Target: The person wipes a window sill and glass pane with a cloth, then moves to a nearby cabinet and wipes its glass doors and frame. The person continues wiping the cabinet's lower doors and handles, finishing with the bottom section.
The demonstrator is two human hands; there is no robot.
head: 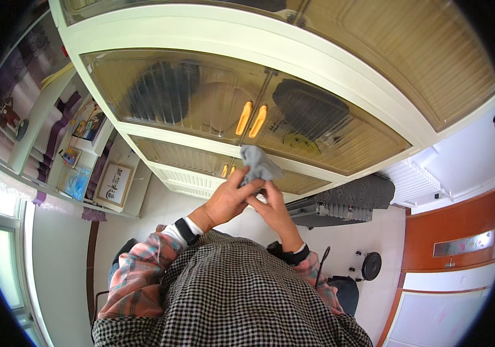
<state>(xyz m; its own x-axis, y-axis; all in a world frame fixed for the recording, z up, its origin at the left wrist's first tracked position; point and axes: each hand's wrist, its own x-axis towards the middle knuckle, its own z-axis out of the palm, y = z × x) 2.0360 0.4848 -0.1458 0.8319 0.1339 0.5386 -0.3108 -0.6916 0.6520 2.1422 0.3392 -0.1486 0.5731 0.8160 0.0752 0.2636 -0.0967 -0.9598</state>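
Both of my hands meet in front of a white storage cabinet with translucent brown doors. Between them is a crumpled grey cloth (258,164). My left hand (225,199) grips it from the left, with the thumb and fingers at its lower edge. From the right, the fingers of my right hand (273,208) pinch the cloth's lower end. Just beyond the cloth, a pair of orange handles (251,120) is fixed to the middle doors. Dark bundles and a yellow item show dimly behind the left door (217,86) and the right door (360,145).
At left, a white shelf unit (34,108) holds a figurine, pictures and framed calligraphy (115,183). Right of the cabinet lies a grey case (334,212) under dark fabric, near a white radiator (416,182). A small round black stool (371,266) stands on the tiled floor, before an orange-brown door (447,230).
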